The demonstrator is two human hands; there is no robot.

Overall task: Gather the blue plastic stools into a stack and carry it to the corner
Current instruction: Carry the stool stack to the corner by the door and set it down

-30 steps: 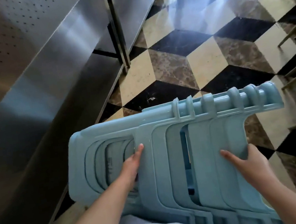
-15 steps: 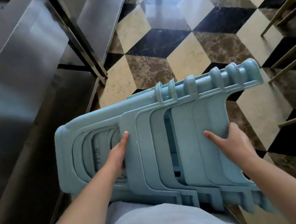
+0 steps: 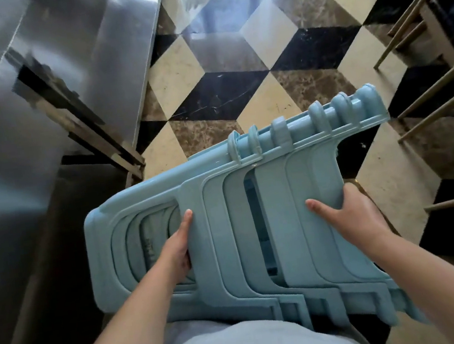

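Note:
A stack of several nested blue plastic stools [image 3: 225, 215] lies on its side in front of my body, seats to the left and legs pointing right. My left hand [image 3: 176, 249] grips a leg frame near the seat end, fingers tucked into the opening and thumb along the edge. My right hand [image 3: 350, 216] holds the leg end, its thumb flat on top and its fingers wrapped round the outer stool's edge. The stack is off the floor, carried by both hands.
Stainless steel counters and panels [image 3: 40, 124] fill the left side, with a metal post [image 3: 120, 157] close to the stack. The floor [image 3: 238, 92] is a black, cream and brown cube-pattern tile. Thin gold chair legs [image 3: 436, 104] crowd the right edge.
The stack has shifted right and a little away from the steel counter as I move forward. Both hands keep the same hold.

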